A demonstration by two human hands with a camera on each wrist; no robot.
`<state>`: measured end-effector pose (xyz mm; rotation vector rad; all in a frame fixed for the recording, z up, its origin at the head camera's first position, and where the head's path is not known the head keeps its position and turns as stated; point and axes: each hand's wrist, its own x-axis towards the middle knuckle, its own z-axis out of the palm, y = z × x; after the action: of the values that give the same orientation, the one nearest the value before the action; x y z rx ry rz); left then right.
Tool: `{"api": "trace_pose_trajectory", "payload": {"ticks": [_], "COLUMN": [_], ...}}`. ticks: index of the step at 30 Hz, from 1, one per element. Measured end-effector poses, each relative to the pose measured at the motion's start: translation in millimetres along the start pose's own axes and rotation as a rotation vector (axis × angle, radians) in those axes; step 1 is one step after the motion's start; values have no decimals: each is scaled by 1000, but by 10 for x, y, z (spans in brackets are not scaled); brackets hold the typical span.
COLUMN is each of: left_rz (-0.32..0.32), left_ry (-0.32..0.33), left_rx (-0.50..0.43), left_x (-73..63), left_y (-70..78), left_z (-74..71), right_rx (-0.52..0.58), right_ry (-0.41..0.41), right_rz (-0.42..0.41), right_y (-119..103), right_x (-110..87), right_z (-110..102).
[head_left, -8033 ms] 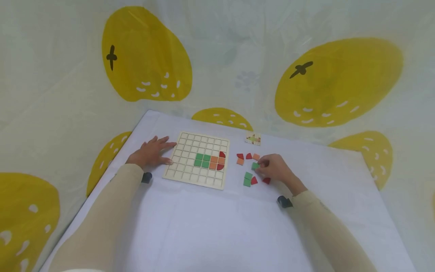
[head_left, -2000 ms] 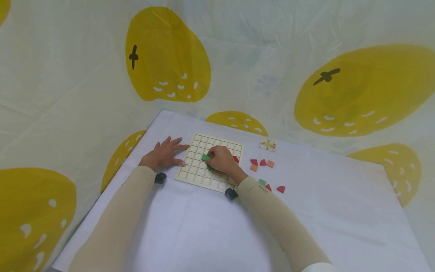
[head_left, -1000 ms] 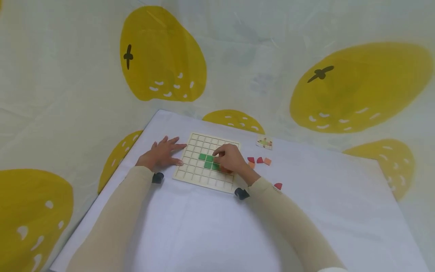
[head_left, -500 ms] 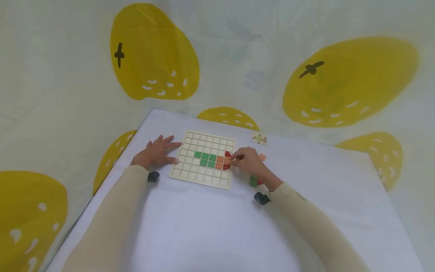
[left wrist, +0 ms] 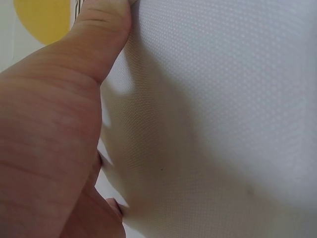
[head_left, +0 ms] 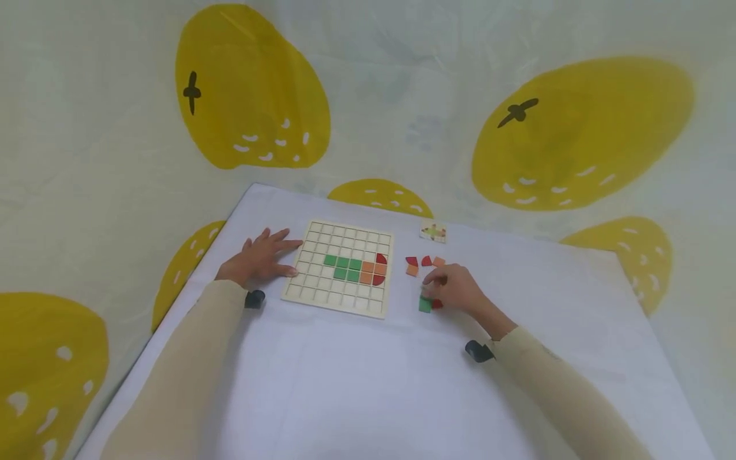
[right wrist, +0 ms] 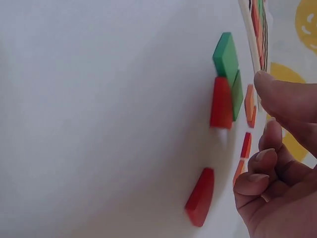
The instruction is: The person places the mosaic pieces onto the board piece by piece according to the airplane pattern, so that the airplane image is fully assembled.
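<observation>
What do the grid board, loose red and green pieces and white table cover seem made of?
Grid board: probably wood, matte; pale cream with thin grid lines, though no grain shows.
Green pieces and red pieces: likely painted wood, perhaps plastic; thick, smooth, evenly coloured.
White table cover: likely woven cloth or textured plastic; its fine dotted texture shows in the left wrist view.

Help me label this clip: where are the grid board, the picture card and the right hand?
Grid board point(head_left: 345, 244): head view, on its bare upper part.
Picture card point(head_left: 432, 231): head view, on the middle of its face.
Right hand point(head_left: 457, 287): head view, on the back of the hand.
</observation>
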<state>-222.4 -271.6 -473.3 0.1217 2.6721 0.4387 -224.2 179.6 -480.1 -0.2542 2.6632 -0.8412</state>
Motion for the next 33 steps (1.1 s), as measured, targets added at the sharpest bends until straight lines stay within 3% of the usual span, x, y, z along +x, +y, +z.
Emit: {"api": "trace_pose_trajectory", "payload": {"ticks": [7, 16, 33], "left_rz": [-5, 7, 10], "left_ry": [-1, 3, 8], "left_rx": [-14, -27, -21], "left_x": [-20, -29, 3], "left_y": [16, 4, -35], "left_z": [-10, -14, 17], "right_rx": [-9, 5, -73], "right_ry": [-19, -6, -39], "right_rz": [-19, 19, 25], "right_y": [109, 136, 75], "right_x": [-15, 25, 49], "right_z": [10, 39, 31]}}
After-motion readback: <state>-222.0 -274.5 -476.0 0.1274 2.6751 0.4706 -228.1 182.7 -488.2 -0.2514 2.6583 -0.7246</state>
